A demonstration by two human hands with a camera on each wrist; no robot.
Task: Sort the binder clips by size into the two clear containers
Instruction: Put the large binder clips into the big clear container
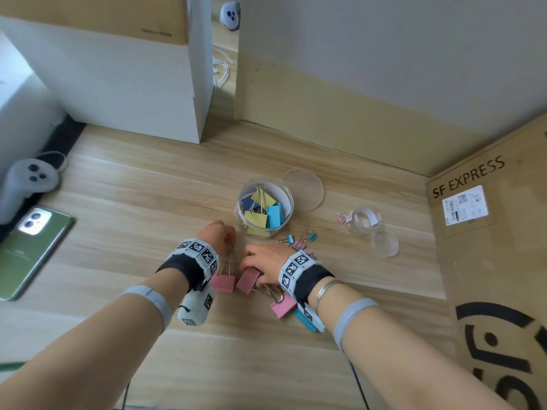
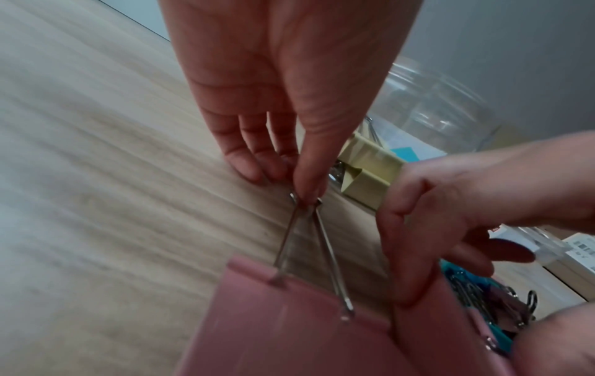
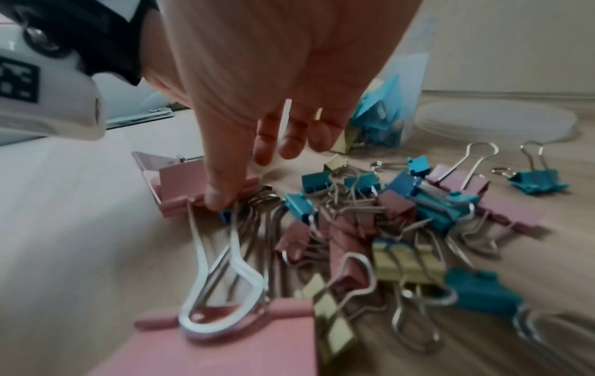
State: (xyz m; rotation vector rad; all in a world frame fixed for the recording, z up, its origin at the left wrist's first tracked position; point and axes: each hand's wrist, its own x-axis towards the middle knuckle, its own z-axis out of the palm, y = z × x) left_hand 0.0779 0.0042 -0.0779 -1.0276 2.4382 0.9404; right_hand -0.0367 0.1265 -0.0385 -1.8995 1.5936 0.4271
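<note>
Surface: we see a light wood-grain floor [image 1: 124, 184] | centre: large clear jar [image 1: 264, 205], its lid [image 1: 307, 187] just behind | right: small jar [image 1: 365, 218], cardboard box [image 1: 488, 232] | near: loose binder clips [image 3: 370, 216] heaped | left: phone [image 1: 29, 250], controller [image 1: 26, 180]

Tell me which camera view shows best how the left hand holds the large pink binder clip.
The left wrist view: the left hand pinches the large pink binder clip by its wire handles. The head view shows it hanging; the right wrist view shows only that clip's edge.

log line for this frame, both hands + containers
left hand: pinches pink clip handles | right hand: grips second pink clip | large container: holds big clips | small container: looks empty
</note>
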